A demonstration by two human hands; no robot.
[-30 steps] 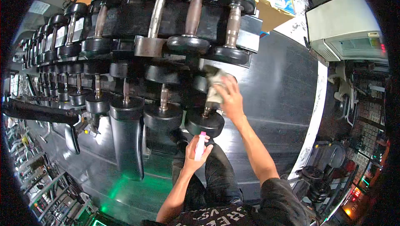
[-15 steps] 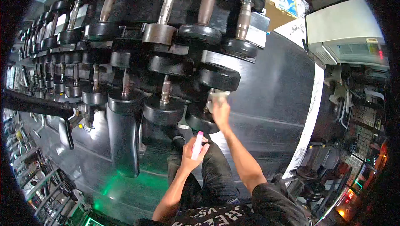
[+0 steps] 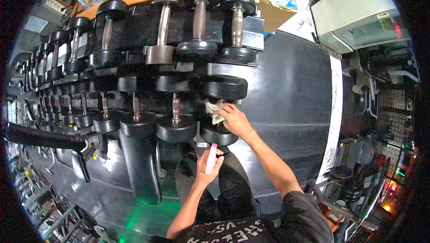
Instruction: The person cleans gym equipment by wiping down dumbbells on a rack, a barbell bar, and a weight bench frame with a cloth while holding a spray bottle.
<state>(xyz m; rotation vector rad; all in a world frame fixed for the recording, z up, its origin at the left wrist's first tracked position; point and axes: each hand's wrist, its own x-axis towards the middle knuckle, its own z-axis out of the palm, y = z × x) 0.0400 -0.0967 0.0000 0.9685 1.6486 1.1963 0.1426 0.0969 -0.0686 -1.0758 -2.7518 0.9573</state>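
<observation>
Our right hand (image 3: pixel 230 117) holds a cloth (image 3: pixel 216 112) at the handle of the near-row dumbbell (image 3: pixel 219 133) farthest right; our left hand (image 3: pixel 209 167) grips a pink-topped white bottle (image 3: pixel 211 160).

My right arm reaches out in front of me, and my right hand (image 3: pixel 228 115) has its fingers bent and pinched. My left arm is bent, with my left hand (image 3: pixel 210 164) closer to my body, its fingers curled round in a grip.
</observation>
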